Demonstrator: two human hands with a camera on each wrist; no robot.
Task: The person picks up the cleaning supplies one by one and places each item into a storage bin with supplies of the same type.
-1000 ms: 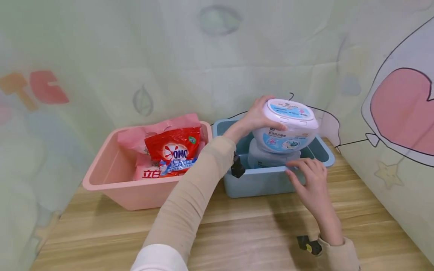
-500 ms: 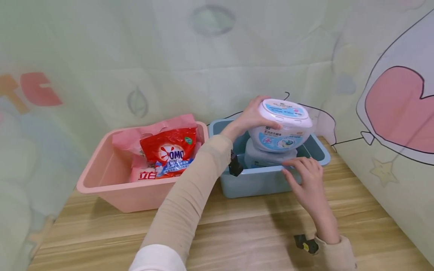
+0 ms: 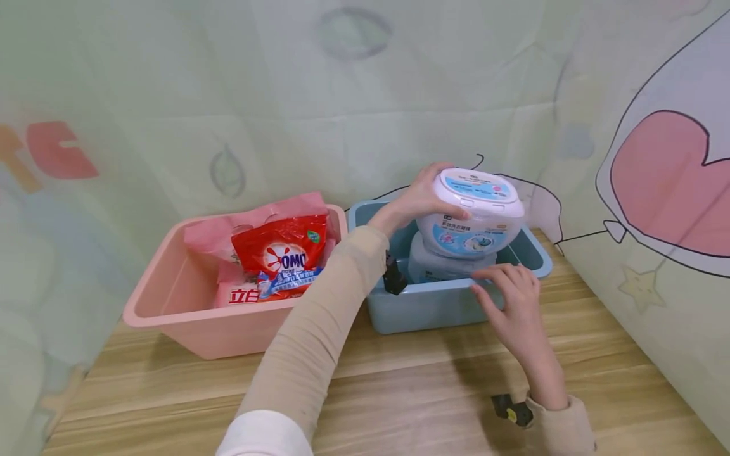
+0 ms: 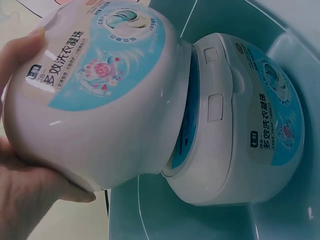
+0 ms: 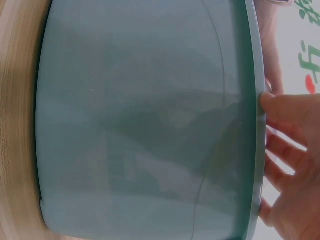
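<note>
My left hand [image 3: 419, 201] grips a white plastic tub of laundry pods [image 3: 478, 218] by its side, thumb across the front. In the left wrist view this laundry pod tub [image 4: 100, 90] sits tilted on the lid of a second, matching tub [image 4: 250, 120]. That second tub stands inside the blue bin [image 3: 433, 313]. My right hand [image 3: 516, 310] holds the front rim of the bin. Seen from the right wrist, the thumb [image 5: 285, 105] lies on the rim's outer edge and the other fingertips pass behind the rim.
A pink bin [image 3: 228, 332] stands left of the blue one, holding a red OMO detergent bag [image 3: 282, 250] and pink packages [image 3: 205, 237]. Both bins are on a wood-grain table [image 3: 388, 399]. A printed curtain [image 3: 274, 95] closes off the back and sides.
The head view has shifted slightly, so everything sits a little further left in it. Both hands keep their places on the tub and the bin rim.
</note>
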